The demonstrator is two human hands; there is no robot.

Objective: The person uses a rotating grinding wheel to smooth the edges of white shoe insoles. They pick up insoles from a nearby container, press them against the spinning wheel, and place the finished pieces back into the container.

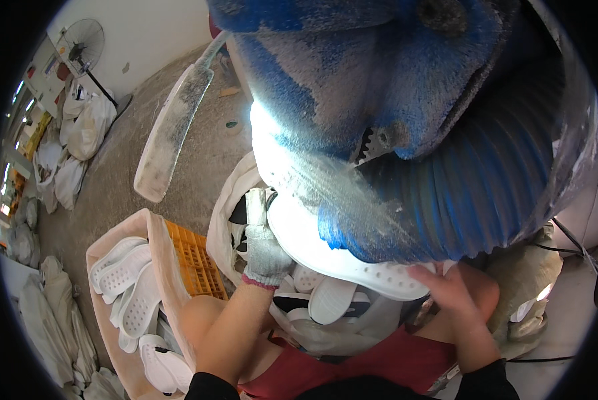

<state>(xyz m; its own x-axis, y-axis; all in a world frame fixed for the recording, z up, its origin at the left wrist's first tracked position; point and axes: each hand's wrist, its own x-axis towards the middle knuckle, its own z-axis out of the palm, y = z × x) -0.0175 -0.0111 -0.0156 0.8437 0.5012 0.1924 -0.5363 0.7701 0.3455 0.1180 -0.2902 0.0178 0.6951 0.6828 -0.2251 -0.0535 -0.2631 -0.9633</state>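
Note:
A white foam clog (pixel 349 270), pierced with small holes at its right end, spans the gap between my hands beneath a dusty blue machine (pixel 324 85). Bright light washes out its left part, and a ribbed blue hose (pixel 429 200) hides some of its upper side. My left hand (pixel 269 255), in a grey knit glove with pale wrapping on a finger, grips the left end. At the holed end, my right hand (pixel 444 287) is bare and slightly blurred, its fingers on the clog. Below lie more white clogs (pixel 333 300) in a plastic-lined container (pixel 329 332).
To the left stands a lined bin (pixel 149 225) full of white clogs, beside an orange plastic crate (pixel 194 260). A dusty paddle-shaped part (pixel 174 135) sticks out from the machine. White sacks (pixel 89 130) and a pedestal fan (pixel 84 45) are farther back; cables (pixel 568 240) run at right.

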